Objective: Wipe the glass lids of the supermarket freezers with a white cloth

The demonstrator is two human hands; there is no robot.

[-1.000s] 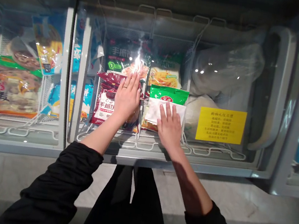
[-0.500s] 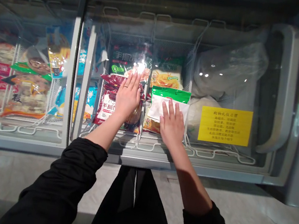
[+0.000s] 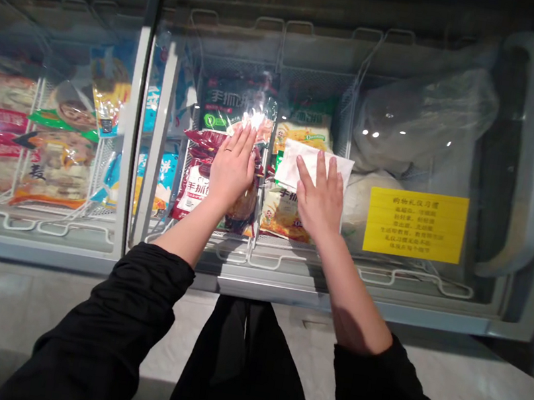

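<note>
1. The right hand (image 3: 320, 205) lies flat with its fingers spread, palm pressing down on a white folded cloth (image 3: 297, 161). Nothing is pinched; the hand is open.
2. The cloth is a pale, slightly creased rectangle. It sits on the clear glass lid (image 3: 464, 122) of the grey chest freezer (image 3: 332, 300), near the middle, and sticks out past the fingertips towards the far side and the left.
3. The left hand (image 3: 232, 171) is also open and flat on the glass, just beside the right. It holds nothing, and one finger wears a thin ring (image 3: 227, 150).
4. The near part of the cloth is hidden under the palm. A bright glare (image 3: 257, 120) at the left fingertips washes out the print below it.
5. Under the left hand, through the glass, lies a red food packet (image 3: 194, 182), with a dark green packet (image 3: 226, 103) beyond it. A yellow-orange packet (image 3: 280, 212) lies partly under the right hand.
6. To the right are a yellow printed notice (image 3: 415, 223), a clear plastic bag (image 3: 419, 122) and a grey curved handle (image 3: 529, 159).
</note>
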